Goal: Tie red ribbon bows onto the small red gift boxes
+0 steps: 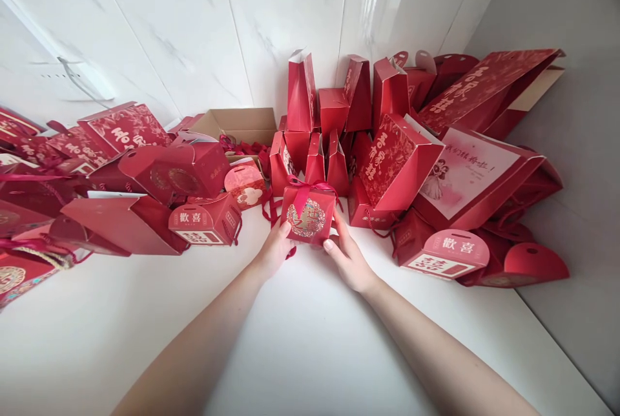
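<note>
A small red gift box (310,214) with a gold round emblem and a red ribbon bow on top is held between my two hands, in the middle of the view. My left hand (275,249) grips its left side, the thumb on the front near the lower left corner. On the right side, my right hand (349,257) holds it with the thumb at the lower right corner. The fingers behind the box are partly hidden. Just behind it stand small red boxes (315,159) with pointed tops.
Red gift boxes (196,222) and bags crowd the left of the white table (310,338). A brown open carton (247,120) holds red ribbons at the back. More red boxes (453,249) are piled at the right, by the grey wall. White tiles rise behind.
</note>
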Demonstrator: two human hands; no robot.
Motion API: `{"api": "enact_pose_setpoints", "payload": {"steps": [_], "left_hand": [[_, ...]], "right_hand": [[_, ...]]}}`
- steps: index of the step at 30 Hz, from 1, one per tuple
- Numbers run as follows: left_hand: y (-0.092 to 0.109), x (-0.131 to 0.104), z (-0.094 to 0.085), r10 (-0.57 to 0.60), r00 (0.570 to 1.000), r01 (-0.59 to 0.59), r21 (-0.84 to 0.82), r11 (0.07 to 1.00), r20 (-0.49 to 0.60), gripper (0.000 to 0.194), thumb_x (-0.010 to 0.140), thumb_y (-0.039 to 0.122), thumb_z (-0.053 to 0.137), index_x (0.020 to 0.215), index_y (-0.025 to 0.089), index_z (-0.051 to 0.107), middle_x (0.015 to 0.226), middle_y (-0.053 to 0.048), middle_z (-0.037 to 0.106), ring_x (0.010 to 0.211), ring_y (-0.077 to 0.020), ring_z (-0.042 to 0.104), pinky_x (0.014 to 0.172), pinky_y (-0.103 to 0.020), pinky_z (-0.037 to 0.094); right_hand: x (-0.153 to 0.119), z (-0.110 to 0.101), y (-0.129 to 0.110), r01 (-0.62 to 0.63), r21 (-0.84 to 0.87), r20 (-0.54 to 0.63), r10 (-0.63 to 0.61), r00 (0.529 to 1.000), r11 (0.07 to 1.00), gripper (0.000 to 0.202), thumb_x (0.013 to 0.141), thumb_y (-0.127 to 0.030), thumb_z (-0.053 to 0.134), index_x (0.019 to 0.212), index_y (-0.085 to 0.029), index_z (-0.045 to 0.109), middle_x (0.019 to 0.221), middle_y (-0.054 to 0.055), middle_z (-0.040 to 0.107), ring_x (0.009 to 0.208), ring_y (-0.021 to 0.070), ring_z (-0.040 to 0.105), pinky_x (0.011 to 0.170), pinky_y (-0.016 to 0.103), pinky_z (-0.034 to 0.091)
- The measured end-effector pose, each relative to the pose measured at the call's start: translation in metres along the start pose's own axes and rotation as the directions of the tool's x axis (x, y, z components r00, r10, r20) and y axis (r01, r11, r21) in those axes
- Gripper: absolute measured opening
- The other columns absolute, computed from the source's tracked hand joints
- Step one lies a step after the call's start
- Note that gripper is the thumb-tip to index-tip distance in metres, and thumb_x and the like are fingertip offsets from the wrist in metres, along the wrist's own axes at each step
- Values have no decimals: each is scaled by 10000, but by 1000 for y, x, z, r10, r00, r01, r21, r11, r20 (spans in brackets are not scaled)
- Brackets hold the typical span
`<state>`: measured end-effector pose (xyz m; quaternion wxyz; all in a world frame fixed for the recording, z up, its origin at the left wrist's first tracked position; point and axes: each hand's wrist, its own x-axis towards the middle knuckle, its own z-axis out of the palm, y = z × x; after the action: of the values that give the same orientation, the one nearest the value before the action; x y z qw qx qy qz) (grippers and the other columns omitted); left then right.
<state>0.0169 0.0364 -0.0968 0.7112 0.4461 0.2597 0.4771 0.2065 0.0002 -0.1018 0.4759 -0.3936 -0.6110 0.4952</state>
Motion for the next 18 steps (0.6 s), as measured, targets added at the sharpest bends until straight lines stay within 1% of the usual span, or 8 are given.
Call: {"api": "enact_pose_setpoints", "payload": {"steps": [2, 6, 8, 11, 14, 16, 18], "left_hand": [[0, 0, 0, -7, 1000, 6, -7, 1000, -13, 643, 872, 577, 585, 1359, 160, 536, 1301, -172, 633, 1238, -342, 564, 1027, -477, 438], [1, 0, 0, -26, 999, 26, -2, 1000, -46, 620, 875, 589, 570, 1312, 149, 572, 1294, -170, 636, 1214, -336, 579, 1023, -478, 441], [2, 0, 0, -24, 998, 24, -2, 1000, -54, 606, 874, 592, 570, 1290, 152, 590, 1292, -163, 639, 1208, -333, 582, 1021, -473, 443], [2, 0, 0, 3, 1000, -4, -27, 1000, -18, 612, 873, 599, 566, 1314, 174, 584, 1335, -147, 615, 1246, -332, 555, 1035, -461, 436], [3, -2, 3, 47, 999, -45, -84, 995, 20, 618, 859, 575, 604, 1347, 198, 566, 1387, -123, 580, 1306, -326, 505, 1069, -441, 411], [5, -4, 6, 33, 999, -32, -160, 987, 0, 612, 853, 572, 608, 1340, 203, 573, 1368, -112, 598, 1311, -323, 503, 1073, -439, 408], [9, -6, 11, -40, 999, 31, -266, 964, -28, 642, 859, 636, 545, 1334, 205, 575, 1323, -110, 631, 1290, -328, 523, 1052, -455, 426]], "right_hand": [[0, 0, 0, -13, 4, -1, 13, 1000, 1000, 824, 932, -533, 528, 1575, -298, 69, 1326, 105, 527, 838, 197, 599, 853, 430, 524], [2, -1, 1, -28, 20, 0, 28, 1000, 999, 842, 921, -530, 555, 1573, -279, 85, 1112, 80, 620, 781, 196, 596, 846, 442, 524], [2, -1, 2, -27, 20, -6, 27, 1000, 999, 844, 916, -529, 565, 1570, -275, 97, 1091, 79, 630, 779, 199, 603, 841, 446, 525], [1, -1, 3, -7, 5, -17, 7, 1000, 1000, 854, 902, -528, 588, 1567, -280, 113, 1234, 112, 593, 804, 203, 622, 834, 444, 530], [0, -1, 1, 59, 22, -20, -59, 998, 998, 875, 894, -529, 598, 1566, -293, 90, 1410, 131, 482, 895, 216, 635, 852, 435, 534], [1, -1, -2, 110, 45, -44, -108, 993, 993, 782, 927, -522, 548, 1555, -291, 144, 1468, 121, 435, 1043, 242, 613, 907, 433, 523], [1, 0, -6, 129, 40, -61, -127, 990, 991, 655, 961, -501, 493, 1525, -275, 246, 1483, 110, 432, 1190, 262, 553, 981, 436, 494]]}}
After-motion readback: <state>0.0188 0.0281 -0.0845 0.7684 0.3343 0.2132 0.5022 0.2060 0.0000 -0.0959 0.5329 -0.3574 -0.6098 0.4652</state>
